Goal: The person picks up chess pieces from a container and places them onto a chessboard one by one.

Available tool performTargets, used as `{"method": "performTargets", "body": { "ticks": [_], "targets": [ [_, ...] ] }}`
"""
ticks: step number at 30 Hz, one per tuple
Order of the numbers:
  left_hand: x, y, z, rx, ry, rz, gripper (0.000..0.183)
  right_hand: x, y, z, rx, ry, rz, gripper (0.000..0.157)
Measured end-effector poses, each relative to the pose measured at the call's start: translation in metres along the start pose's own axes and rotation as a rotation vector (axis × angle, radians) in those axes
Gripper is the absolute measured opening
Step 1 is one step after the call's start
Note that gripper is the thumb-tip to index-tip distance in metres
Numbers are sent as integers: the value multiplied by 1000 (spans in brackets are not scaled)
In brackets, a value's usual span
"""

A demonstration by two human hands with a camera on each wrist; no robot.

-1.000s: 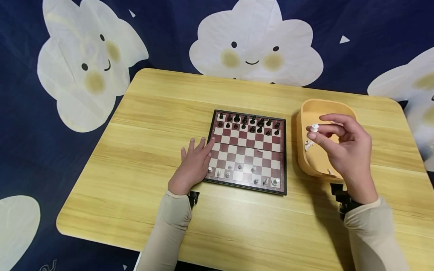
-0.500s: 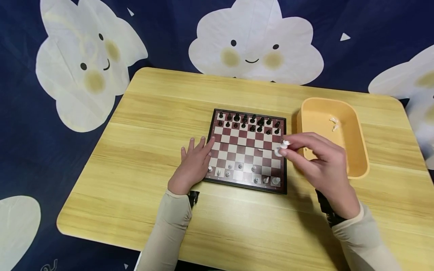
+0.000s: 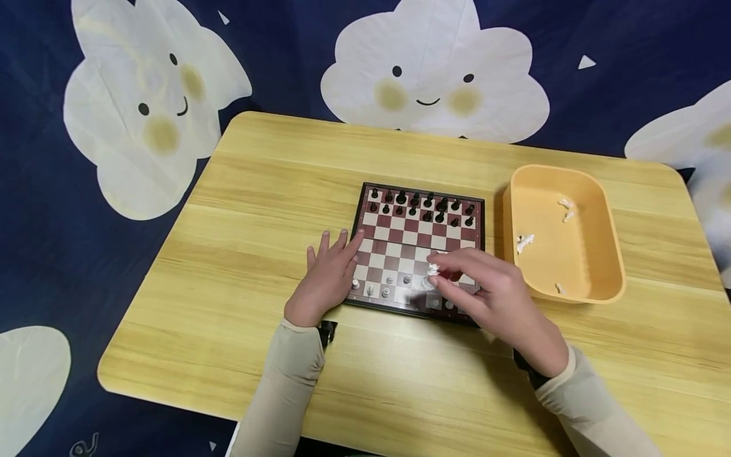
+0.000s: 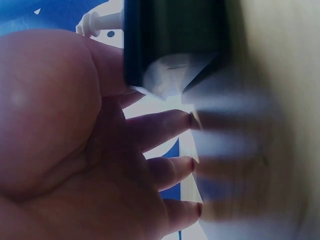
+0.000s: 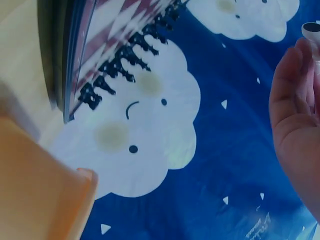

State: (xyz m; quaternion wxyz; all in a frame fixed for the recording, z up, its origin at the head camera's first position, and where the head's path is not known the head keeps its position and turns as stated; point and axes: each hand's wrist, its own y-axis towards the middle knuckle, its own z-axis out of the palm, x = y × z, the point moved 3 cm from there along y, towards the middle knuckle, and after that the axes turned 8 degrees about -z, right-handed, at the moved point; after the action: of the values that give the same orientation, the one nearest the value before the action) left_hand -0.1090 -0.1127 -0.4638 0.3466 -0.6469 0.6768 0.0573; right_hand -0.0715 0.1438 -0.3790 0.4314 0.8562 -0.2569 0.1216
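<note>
My right hand pinches a white chess piece with a crown-like top between thumb and fingertips, over the near right part of the chessboard. In the right wrist view only the dark underside of the white piece shows, at the right edge. Against the board's left edge rests my left hand, fingers extended. The left wrist view has the board's dark side close to its thumb. Black chess pieces fill two far rows; several white chess pieces stand near the front, some hidden by my right hand.
Right of the board stands a yellow-orange plastic box with several white pieces lying inside. Both rest on a wooden table. A dark blue cloth with white clouds hangs behind it.
My right hand has carried the white chess piece leftward from above the box to over the board, uncovering the box. The left hand has stayed at the board's left edge.
</note>
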Motion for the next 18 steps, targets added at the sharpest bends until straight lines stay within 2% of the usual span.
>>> {"method": "performTargets", "body": {
  "ticks": [8, 18],
  "targets": [
    [0, -1, -1, -2, -4, 4, 54, 0, -4, 14, 59, 27, 14, 27],
    [0, 0, 0, -6, 5, 4, 54, -2, -8, 23, 140, -14, 2, 29]
  ]
}}
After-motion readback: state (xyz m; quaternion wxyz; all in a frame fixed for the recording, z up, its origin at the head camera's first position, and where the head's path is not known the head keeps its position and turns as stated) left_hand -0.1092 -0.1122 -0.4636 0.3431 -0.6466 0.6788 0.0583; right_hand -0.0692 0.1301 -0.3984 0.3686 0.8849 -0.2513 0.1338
